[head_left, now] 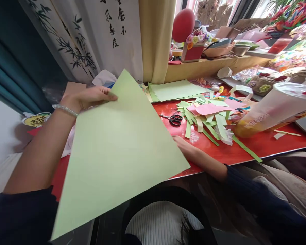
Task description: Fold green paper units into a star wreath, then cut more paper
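Observation:
A large sheet of light green paper is held up at a slant in front of me, over the table's near edge. My left hand, with a beaded bracelet at its wrist, pinches the sheet by its upper left edge. My right hand is by the sheet's right edge, low over the red table. The paper covers most of its fingers, so I cannot tell whether they grip anything. Black-handled scissors lie beyond that hand. More green sheets are stacked at the back.
Green and pink paper scraps are heaped right of the scissors. A large plastic drink cup stands at the right. Behind, a crowded sill holds a red balloon and bowls. A curtain hangs at the back.

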Available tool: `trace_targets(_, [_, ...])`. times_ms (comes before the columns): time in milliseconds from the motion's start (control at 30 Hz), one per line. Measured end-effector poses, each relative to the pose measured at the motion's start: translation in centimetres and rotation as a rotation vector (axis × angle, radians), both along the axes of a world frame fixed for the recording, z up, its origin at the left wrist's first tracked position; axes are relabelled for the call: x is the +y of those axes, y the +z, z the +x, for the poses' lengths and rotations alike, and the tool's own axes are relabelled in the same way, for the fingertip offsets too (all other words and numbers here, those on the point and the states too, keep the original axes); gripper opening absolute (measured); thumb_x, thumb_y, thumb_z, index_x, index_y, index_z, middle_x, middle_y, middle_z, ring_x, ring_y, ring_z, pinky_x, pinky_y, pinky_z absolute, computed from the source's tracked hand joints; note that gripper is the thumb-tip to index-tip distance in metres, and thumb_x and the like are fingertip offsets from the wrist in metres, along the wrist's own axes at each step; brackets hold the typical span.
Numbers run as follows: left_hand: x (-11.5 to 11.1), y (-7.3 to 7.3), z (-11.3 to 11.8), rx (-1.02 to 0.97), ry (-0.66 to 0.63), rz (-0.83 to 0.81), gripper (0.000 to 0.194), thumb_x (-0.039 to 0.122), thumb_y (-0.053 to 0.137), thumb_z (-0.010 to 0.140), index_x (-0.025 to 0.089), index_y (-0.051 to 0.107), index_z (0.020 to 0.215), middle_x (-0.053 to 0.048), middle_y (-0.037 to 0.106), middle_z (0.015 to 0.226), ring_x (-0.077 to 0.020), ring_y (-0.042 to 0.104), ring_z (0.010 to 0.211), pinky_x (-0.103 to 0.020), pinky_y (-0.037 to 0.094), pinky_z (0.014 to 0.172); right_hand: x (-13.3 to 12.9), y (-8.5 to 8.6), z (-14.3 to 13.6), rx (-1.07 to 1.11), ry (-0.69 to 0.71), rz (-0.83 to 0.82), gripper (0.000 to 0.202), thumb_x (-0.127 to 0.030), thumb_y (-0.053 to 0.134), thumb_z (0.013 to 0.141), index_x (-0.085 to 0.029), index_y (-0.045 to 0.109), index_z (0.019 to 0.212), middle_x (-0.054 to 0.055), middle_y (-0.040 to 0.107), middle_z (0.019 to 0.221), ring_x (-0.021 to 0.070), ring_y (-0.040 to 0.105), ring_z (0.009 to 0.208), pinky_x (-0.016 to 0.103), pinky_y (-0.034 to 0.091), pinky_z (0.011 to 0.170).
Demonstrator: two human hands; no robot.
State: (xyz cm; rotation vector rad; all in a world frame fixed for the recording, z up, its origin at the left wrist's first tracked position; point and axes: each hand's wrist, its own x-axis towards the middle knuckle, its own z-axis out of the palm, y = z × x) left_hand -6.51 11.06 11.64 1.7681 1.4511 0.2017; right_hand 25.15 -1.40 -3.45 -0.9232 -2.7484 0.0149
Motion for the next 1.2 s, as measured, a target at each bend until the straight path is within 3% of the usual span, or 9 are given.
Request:
trace_targets(200, [0.9,-2.1,-0.8,-0.267,0.05,-0.062,0.044,0.054,0.082,0.057,0.027,0.07,0.09,-0.001,0.075,0.089,-0.0214,0.068,0.08,-0.039,0.051,0.071,0.4,0.1,0.3,0.013,-0.137,0.201,0.045,-0.005,0.027,0.096,-0.007,0.056,0.131,0.015,0.064,0.127,0.0242,0.065,0.111,0.036,0.056,0.084])
trace_targets(367, [0.9,-4.1,0.9,0.005,-0.067,0.05,0.04,0.059,0.072,0.068,0.022,0.067,0.082,-0.004,0.072,0.082,-0.022,0.066,0.068,-0.035,0.05,0.058,0.6,0.5,2.1,-0.008,-0.639,0.164,0.05,0.0,0.032,0.089,-0.009,0.057,0.131,0.016,0.067,0.121,0.0267,0.07,0.097,0.036,0.057,0.072])
trace_targets(500, [1.9,-7.6,2.7,0.324,-0.262,0.28,0.045,0.061,0.054,0.079,0.02,0.068,0.088,-0.007,0.071,0.09,-0.0255,0.066,0.077,-0.034,0.05,0.063,0.1,-0.2,3.0,-0.055,-0.661,0.126,0.043,-0.002,0.039,0.087,-0.01,0.065,0.12,0.015,0.074,0.101,0.0282,0.072,0.086,0.035,0.057,0.065])
trace_targets(600, [1.0,-9.0,3.3,0.393,-0.286,0.385,0.049,0.053,0.05,0.084,0.014,0.064,0.11,-0.014,0.066,0.115,-0.0321,0.06,0.106,-0.04,0.048,0.089,-0.5,-0.7,3.0,-0.014,-0.679,0.165,0.042,-0.006,0.036,0.092,-0.007,0.059,0.127,0.018,0.065,0.125,0.0315,0.065,0.111,0.042,0.058,0.081])
trace_targets(733, [-4.3,-7.8,2.2,0.417,-0.323,0.495,0.051,0.035,0.027,0.098,0.013,0.035,0.144,-0.013,0.037,0.151,-0.0276,0.031,0.14,-0.044,0.024,0.115,-2.1,-0.6,2.9,0.205,-0.471,0.187,0.043,-0.019,0.039,0.098,-0.005,0.051,0.136,0.017,0.054,0.139,0.029,0.054,0.127,0.047,0.049,0.103])
trace_targets(867, [-12.8,-7.1,0.6,0.474,-0.594,0.311,0.068,0.042,0.063,0.083,0.029,0.039,0.145,-0.004,0.017,0.161,-0.0323,0.012,0.148,-0.048,0.017,0.119,-4.4,-0.4,2.9,0.174,-0.013,0.011,0.042,-0.03,0.046,0.097,-0.013,0.054,0.135,0.01,0.053,0.141,0.0234,0.048,0.133,0.042,0.044,0.11])
trace_targets(967, [-18.0,-8.3,0.0,0.529,-0.742,0.102,0.092,0.03,0.073,0.077,0.04,0.019,0.151,0.0,0.001,0.162,-0.0342,0.001,0.148,-0.054,0.019,0.117,-5.6,-0.8,2.7,0.123,0.05,-0.04,0.048,-0.035,0.048,0.096,-0.013,0.049,0.139,0.01,0.05,0.144,0.0242,0.042,0.137,0.045,0.038,0.115])
trace_targets(1067, [-19.8,-9.6,-0.5,0.404,-0.733,0.167,0.067,0.026,0.063,0.087,0.042,0.034,0.146,0.003,0.018,0.16,-0.0276,0.014,0.148,-0.048,0.019,0.12,-6.2,-1.1,2.3,0.104,0.02,-0.061,0.052,-0.037,0.044,0.098,-0.01,0.045,0.142,0.011,0.046,0.147,0.0246,0.039,0.139,0.048,0.035,0.116])
trace_targets(1200, [-17.9,-9.0,-1.2,0.117,-0.672,0.192,0.03,0.034,0.041,0.099,0.032,0.069,0.11,0.003,0.067,0.123,-0.0166,0.059,0.119,-0.034,0.034,0.113,-6.6,-1.0,1.8,0.076,0.012,-0.07,0.055,-0.04,0.041,0.098,-0.008,0.042,0.143,0.013,0.043,0.148,0.0256,0.038,0.14,0.052,0.031,0.116])
